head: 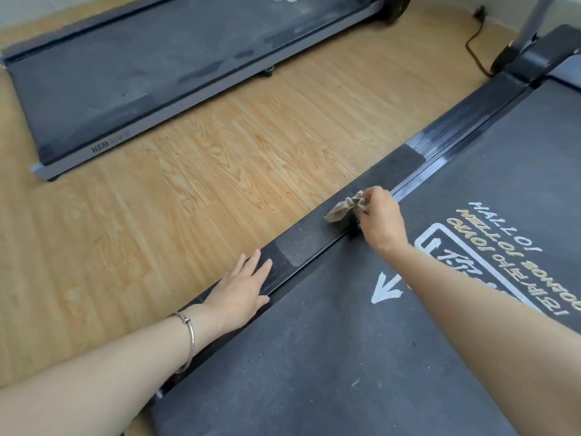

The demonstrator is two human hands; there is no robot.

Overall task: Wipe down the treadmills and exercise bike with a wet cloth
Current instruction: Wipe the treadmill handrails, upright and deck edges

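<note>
Cloth: I see a small grey-brown cloth (344, 207) bunched up on the black side rail (301, 243) of the near treadmill (345, 357). Its loose end lies flat on the rail, trailing to the left and back toward me.
Cloth condition: from this wide view I cannot say whether it is wet.
Right hand: my right hand (382, 220) has its fingers curled round the far end of the cloth, knuckles up. It sits over the rail's inner edge, where the rail meets the belt (471, 190).
Left hand: my left hand (240, 294) lies palm down on the same rail, fingers straight and slightly spread, holding nothing. It is nearer to me and well apart from the cloth.
Bracelet: a thin metal bracelet (188, 338) circles the left wrist.
Rail: it runs diagonally from lower left to upper right, with a glossier ribbed stretch beyond the cloth.
Belt: dark and dusty, with a white arrow (385, 289) and lettering printed on it beside my right forearm.
Floor: a wood-pattern floor (188, 190) lies between the two machines.
Far treadmill: the flat, grey-framed far treadmill (125, 73) sits at upper left, its belt streaked with dust.
Cable: a black cable (474, 48) lies on the floor at upper right, near a grey upright (531, 20).
</note>
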